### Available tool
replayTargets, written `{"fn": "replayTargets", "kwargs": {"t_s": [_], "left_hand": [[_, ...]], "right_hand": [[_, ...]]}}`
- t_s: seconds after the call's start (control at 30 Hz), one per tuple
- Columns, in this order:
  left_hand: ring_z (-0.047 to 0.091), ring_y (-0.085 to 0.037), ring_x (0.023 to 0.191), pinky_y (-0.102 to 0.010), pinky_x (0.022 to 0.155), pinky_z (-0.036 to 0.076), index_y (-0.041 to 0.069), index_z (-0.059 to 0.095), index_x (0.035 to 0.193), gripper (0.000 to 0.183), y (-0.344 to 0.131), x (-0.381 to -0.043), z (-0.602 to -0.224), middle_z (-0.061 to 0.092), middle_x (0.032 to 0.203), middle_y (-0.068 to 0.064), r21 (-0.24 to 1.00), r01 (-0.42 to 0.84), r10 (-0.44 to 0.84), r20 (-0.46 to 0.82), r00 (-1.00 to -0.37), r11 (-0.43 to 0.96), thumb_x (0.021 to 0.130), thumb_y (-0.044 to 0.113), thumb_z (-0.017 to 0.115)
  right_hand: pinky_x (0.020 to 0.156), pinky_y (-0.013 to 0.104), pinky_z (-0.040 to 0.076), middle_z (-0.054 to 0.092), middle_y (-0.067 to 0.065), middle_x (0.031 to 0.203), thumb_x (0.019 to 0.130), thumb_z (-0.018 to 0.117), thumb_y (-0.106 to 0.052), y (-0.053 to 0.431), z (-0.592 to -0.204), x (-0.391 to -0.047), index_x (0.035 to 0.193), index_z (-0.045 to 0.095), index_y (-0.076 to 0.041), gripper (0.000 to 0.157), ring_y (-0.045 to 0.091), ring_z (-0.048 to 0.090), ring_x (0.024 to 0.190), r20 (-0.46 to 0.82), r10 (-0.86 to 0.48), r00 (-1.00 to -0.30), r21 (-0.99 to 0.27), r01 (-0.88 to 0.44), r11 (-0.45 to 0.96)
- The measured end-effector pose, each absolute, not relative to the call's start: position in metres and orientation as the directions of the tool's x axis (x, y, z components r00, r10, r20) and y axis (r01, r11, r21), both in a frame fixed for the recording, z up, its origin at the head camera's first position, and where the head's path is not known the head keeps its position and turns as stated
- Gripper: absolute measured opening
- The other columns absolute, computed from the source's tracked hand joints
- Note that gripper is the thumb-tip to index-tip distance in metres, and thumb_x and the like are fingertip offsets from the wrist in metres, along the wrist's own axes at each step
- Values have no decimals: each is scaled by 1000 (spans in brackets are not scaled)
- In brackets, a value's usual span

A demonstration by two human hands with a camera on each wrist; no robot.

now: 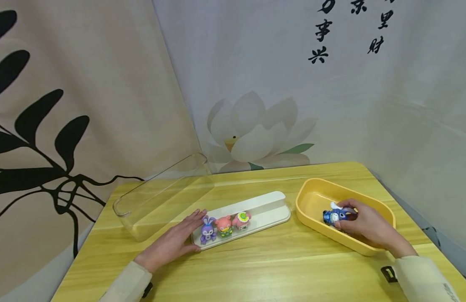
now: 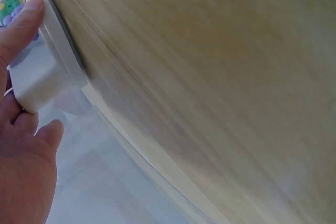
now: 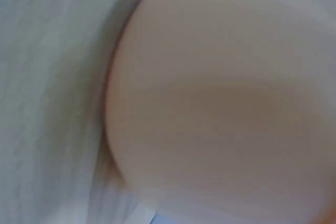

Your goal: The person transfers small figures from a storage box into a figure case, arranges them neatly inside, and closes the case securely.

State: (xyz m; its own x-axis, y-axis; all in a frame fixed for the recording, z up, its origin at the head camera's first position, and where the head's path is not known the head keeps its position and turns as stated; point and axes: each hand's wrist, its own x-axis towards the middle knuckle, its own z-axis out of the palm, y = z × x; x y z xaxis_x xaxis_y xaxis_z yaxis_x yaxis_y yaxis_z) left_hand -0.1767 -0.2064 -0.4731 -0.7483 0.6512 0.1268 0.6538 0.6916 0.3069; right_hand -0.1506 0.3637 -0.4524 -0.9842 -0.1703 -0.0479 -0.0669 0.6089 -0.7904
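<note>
My left hand [image 1: 176, 243] grips the left end of a white stepped display base [image 1: 268, 216], thumb at its front edge and fingers at its back. In the left wrist view, the thumb lies along the base's edge [image 2: 58, 40]. On the base stand a purple rabbit-eared figurine [image 1: 208, 231], a pink-and-green figurine [image 1: 224, 226] and a pink figurine with a green-and-yellow top [image 1: 241, 220]. My right hand [image 1: 363, 222] pinches a blue figurine [image 1: 335, 215] with white on it, inside the yellow tray [image 1: 312, 184]. The right wrist view mostly shows the tray's blurred wall, with the fingers hidden.
A clear plastic cover [image 1: 165, 197] lies at the back left of the wooden table [image 1: 255, 268], behind my left hand. Printed cloth curtains [image 1: 255, 84] hang behind the table. The yellow tray stands near the table's right edge.
</note>
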Motion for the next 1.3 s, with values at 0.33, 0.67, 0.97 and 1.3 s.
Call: {"fn": "replayTargets", "kwargs": {"t_s": [0.33,0.67,0.97,1.3], "left_hand": [[24,-29,156,-50,119,36,5,42,157,83,-208,-177,-473,25,171,-5,301,656,655,120,-746,692,90,33,81],[24,-28,156,-49,119,37,6,42,158,84,-209,-177,-473,25,171,-5,302,657,656,121,-745,690,89,33,81],[24,-28,156,-49,119,38,6,43,157,83,-208,-178,-473,26,171,-6,291,654,653,116,-749,698,89,34,82],[24,-28,156,-49,119,37,7,40,159,86,-208,-178,-472,25,171,-5,295,662,660,121,-741,689,89,34,81]], "right_hand": [[78,20,60,62,27,126,94,80,-25,355,-431,-148,144,50,2,64,35,67,107,69,-126,-990,-755,-134,642],[80,17,59,61,25,132,93,80,-33,339,-411,-142,148,49,-4,70,38,66,115,92,-94,-991,-757,-131,641],[87,11,55,61,23,131,89,85,-21,316,-397,-136,151,35,2,82,25,65,114,165,-91,-982,-793,-187,579],[90,8,52,64,18,129,88,86,-20,287,-385,-132,145,38,0,77,11,64,112,210,-102,-972,-809,-231,540]]}}
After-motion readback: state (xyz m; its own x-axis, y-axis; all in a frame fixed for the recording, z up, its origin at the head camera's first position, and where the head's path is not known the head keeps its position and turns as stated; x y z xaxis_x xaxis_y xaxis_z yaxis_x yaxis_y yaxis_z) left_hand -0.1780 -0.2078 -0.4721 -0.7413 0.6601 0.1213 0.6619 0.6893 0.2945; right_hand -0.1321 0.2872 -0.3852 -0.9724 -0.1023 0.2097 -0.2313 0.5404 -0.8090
